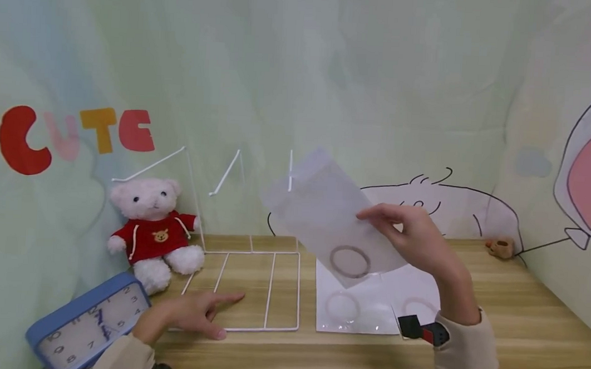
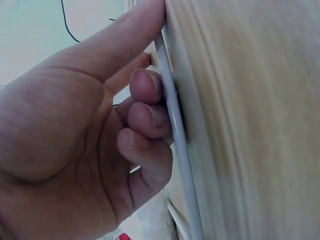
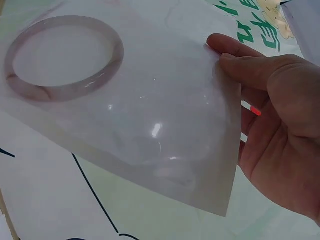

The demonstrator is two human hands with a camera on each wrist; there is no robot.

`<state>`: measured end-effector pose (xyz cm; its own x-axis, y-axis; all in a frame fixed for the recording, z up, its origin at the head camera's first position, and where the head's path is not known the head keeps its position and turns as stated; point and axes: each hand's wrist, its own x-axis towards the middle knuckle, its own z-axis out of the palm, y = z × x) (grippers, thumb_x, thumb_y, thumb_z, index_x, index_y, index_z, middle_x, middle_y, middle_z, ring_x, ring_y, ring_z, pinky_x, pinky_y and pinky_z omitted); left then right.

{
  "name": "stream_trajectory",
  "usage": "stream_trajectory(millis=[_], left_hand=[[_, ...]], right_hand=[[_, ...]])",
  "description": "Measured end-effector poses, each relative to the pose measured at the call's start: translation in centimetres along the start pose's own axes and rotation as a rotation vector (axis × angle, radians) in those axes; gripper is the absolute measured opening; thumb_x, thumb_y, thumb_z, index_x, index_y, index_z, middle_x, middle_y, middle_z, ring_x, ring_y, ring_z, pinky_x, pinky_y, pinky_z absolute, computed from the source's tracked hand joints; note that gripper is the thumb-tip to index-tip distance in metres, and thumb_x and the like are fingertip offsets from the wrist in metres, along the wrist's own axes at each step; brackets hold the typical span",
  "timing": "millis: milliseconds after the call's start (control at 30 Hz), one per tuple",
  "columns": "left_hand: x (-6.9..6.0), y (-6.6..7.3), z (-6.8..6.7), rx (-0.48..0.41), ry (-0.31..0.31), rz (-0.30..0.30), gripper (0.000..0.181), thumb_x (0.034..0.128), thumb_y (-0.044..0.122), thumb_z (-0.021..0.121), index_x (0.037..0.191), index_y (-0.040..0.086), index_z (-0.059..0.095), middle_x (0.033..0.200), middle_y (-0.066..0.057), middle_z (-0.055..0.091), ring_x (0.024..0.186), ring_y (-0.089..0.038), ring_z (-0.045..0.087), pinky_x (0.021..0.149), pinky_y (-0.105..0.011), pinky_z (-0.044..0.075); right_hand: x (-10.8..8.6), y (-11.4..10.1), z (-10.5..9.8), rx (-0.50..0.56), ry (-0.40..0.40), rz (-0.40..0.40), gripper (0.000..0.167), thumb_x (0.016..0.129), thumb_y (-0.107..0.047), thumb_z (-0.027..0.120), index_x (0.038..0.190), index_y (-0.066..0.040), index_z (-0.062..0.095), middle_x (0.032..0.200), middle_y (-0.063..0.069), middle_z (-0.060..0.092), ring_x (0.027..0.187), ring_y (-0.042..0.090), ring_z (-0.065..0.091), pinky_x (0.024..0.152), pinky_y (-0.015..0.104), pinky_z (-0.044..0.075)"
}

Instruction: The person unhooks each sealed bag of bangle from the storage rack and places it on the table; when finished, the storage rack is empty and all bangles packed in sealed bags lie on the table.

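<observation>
My right hand [image 1: 418, 235] pinches the edge of a translucent plastic bag [image 1: 320, 191] between thumb and fingers, holding it up at a slant. Inside the bag lies a pale ring-shaped bangle [image 3: 65, 57] with brownish patches. My left hand [image 1: 195, 313] rests low at a white wire rack [image 1: 269, 294], its index finger stretched out over the rack's base. In the left wrist view, thumb and loosely bent fingers [image 2: 145, 117] lie against the rack's front wire [image 2: 175, 115]. Under the raised bag, more flat bags [image 1: 358, 319] with pinkish rings lie on the table.
A white teddy bear [image 1: 158, 227] in a red hoodie sits at the rack's left. In front of it a blue clock [image 1: 87, 324] leans back. A small brown object [image 1: 501, 248] stands at the wooden table's [image 1: 533, 331] far right, before a printed cloth backdrop [image 1: 431, 91].
</observation>
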<state>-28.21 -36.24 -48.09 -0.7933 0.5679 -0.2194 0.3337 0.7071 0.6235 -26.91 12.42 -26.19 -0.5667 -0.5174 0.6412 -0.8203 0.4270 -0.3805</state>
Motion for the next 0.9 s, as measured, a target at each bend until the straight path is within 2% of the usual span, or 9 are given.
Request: stream_trajectory(millis=[133, 200, 233, 267, 367, 533, 667, 800, 900], left_hand=[[-0.2, 0.8, -0.3, 0.0, 0.022, 0.011, 0.082, 0.0802, 0.056, 0.078, 0.152, 0.047, 0.038, 0.067, 0.01, 0.052, 0.06, -0.008, 0.05, 0.055, -0.026, 0.038], [-1.1, 3.6, -0.5, -0.012, 0.032, -0.026, 0.081, 0.0821, 0.05, 0.079, 0.153, 0.039, 0.04, 0.069, 0.006, 0.053, 0.062, -0.011, 0.049, 0.057, -0.028, 0.038], [-1.3, 3.9, -0.4, -0.012, 0.032, -0.036, 0.081, 0.0817, 0.051, 0.079, 0.152, 0.041, 0.041, 0.07, 0.006, 0.052, 0.063, -0.011, 0.049, 0.058, -0.028, 0.037], [-1.7, 5.3, -0.4, -0.017, 0.033, -0.056, 0.08, 0.0821, 0.048, 0.079, 0.152, 0.038, 0.042, 0.07, 0.004, 0.052, 0.064, -0.012, 0.048, 0.059, -0.028, 0.036], [-2.2, 6.7, -0.7, 0.002, 0.031, -0.095, 0.081, 0.0827, 0.048, 0.079, 0.153, 0.034, 0.042, 0.072, 0.004, 0.052, 0.065, -0.012, 0.047, 0.06, -0.028, 0.036], [-0.5, 2.2, -0.3, 0.018, 0.023, -0.012, 0.086, 0.0809, 0.055, 0.077, 0.155, 0.037, 0.038, 0.07, 0.009, 0.051, 0.062, -0.007, 0.047, 0.056, -0.025, 0.037], [0.3, -0.1, 0.2, 0.0, 0.023, -0.027, 0.084, 0.0776, 0.058, 0.079, 0.15, 0.05, 0.038, 0.07, 0.008, 0.054, 0.061, -0.01, 0.05, 0.055, -0.028, 0.038], [0.1, -0.3, 0.4, 0.011, 0.035, -0.032, 0.082, 0.0774, 0.059, 0.078, 0.149, 0.052, 0.039, 0.071, 0.007, 0.054, 0.062, -0.01, 0.05, 0.055, -0.028, 0.038], [-0.4, 0.7, -0.1, 0.017, 0.043, 0.002, 0.081, 0.0804, 0.055, 0.078, 0.151, 0.044, 0.04, 0.071, 0.008, 0.053, 0.063, -0.007, 0.048, 0.057, -0.026, 0.038]], right_hand=[[-0.1, -0.2, -0.9, -0.004, 0.033, -0.014, 0.024, 0.095, 0.002, 0.065, 0.109, -0.013, 0.076, 0.107, -0.002, 0.074, 0.093, 0.013, 0.07, 0.078, 0.022, 0.053], [-0.3, -0.4, -1.1, 0.021, 0.043, -0.011, 0.024, 0.095, 0.001, 0.065, 0.109, -0.014, 0.076, 0.107, -0.002, 0.074, 0.093, 0.012, 0.069, 0.078, 0.02, 0.053], [-0.5, -0.5, -1.2, 0.035, 0.048, -0.011, 0.024, 0.095, 0.001, 0.065, 0.11, -0.015, 0.076, 0.107, -0.002, 0.074, 0.094, 0.012, 0.069, 0.079, 0.02, 0.052], [-0.6, -0.6, -1.4, 0.047, 0.051, -0.01, 0.024, 0.095, 0.0, 0.065, 0.11, -0.015, 0.077, 0.107, -0.002, 0.074, 0.094, 0.012, 0.069, 0.079, 0.019, 0.052], [-0.8, -1.2, -1.8, 0.071, 0.067, -0.021, 0.026, 0.094, 0.002, 0.065, 0.109, -0.016, 0.077, 0.107, -0.002, 0.074, 0.094, 0.012, 0.069, 0.079, 0.018, 0.052], [-1.2, -2.1, -2.7, 0.092, 0.072, -0.029, 0.027, 0.095, 0.004, 0.064, 0.11, -0.015, 0.077, 0.107, -0.001, 0.073, 0.09, 0.011, 0.069, 0.073, 0.023, 0.055], [-1.6, -2.4, -3.0, 0.13, 0.058, -0.029, 0.027, 0.096, 0.004, 0.061, 0.111, -0.014, 0.076, 0.108, 0.002, 0.073, 0.089, 0.012, 0.069, 0.069, 0.028, 0.056], [-1.7, -2.2, -3.2, 0.12, 0.076, -0.053, 0.028, 0.096, 0.005, 0.061, 0.111, -0.013, 0.076, 0.108, 0.001, 0.073, 0.091, 0.01, 0.068, 0.073, 0.023, 0.055], [-1.8, -2.0, -3.8, 0.101, 0.107, -0.083, 0.029, 0.094, 0.007, 0.062, 0.11, -0.013, 0.076, 0.107, 0.001, 0.073, 0.094, 0.007, 0.067, 0.077, 0.019, 0.052]])
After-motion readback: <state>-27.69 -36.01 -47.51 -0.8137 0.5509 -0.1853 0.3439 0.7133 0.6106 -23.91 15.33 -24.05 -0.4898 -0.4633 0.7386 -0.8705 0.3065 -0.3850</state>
